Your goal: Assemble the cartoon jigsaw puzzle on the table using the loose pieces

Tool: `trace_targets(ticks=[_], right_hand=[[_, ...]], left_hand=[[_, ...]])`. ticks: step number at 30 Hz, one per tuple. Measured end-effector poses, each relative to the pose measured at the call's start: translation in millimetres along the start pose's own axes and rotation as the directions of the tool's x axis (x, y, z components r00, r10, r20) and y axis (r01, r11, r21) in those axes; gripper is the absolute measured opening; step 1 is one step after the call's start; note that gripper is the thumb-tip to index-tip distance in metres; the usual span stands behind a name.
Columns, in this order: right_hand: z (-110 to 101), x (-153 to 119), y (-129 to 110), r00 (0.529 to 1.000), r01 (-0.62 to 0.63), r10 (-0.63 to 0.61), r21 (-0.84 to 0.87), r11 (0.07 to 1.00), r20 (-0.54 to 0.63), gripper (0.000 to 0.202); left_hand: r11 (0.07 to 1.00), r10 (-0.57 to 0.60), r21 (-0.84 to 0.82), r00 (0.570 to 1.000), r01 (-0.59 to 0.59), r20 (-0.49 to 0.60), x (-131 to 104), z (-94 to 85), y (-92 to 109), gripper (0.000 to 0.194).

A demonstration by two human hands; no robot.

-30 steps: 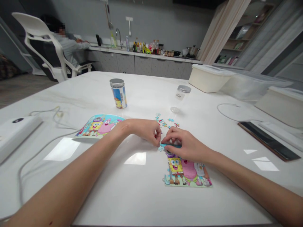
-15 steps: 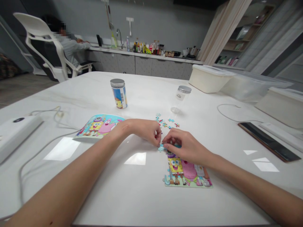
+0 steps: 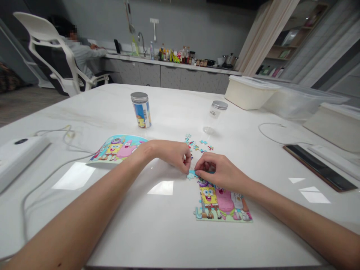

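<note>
A light-blue puzzle piece [image 3: 191, 175] lies at the upper left corner of a partly assembled cartoon jigsaw puzzle [image 3: 225, 206]. My left hand [image 3: 176, 154] has its fingers pinched at the piece's upper left edge. From the other side, my right hand [image 3: 225, 170] closes thumb and fingers on the piece's right end and covers the puzzle's top part. Several loose puzzle pieces [image 3: 196, 147] are scattered just beyond both hands. Left of my left wrist, a curved picture sheet [image 3: 120, 147] shows the same cartoon characters.
A picture-wrapped jar [image 3: 142, 112] and a clear jar [image 3: 215, 116] stand farther back. A white power strip [image 3: 22, 157] and cables are at left. To the right are a dark phone-like slab [image 3: 317, 167] and storage boxes [image 3: 250, 93]. Another person [image 3: 84, 56] sits by the counter.
Both hands stay almost in place around the light-blue piece, which has shifted very slightly left. The whole view has tilted a little.
</note>
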State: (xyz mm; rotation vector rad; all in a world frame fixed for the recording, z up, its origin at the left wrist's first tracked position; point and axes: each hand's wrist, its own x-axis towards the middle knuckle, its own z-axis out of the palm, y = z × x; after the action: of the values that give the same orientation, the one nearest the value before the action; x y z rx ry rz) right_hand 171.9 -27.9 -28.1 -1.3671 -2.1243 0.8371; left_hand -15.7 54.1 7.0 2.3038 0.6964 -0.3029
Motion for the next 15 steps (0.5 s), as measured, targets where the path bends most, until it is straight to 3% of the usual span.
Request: trace_targets(ticks=[10,15], right_hand=[[-0.6,2.0,0.9,0.999,-0.029,0.029,0.019,0.999,0.020,0.011],[-10.5,3.0,2.4,0.991,0.009,-0.013,0.031,0.999,0.132,0.007]], left_hand=[[0.998,0.054,-0.018,0.998,-0.054,-0.013,2.6,1.6,-5.1,0.015],[0.997,0.059,-0.041,0.998,-0.059,-0.014,2.3,1.3,-5.1,0.018]])
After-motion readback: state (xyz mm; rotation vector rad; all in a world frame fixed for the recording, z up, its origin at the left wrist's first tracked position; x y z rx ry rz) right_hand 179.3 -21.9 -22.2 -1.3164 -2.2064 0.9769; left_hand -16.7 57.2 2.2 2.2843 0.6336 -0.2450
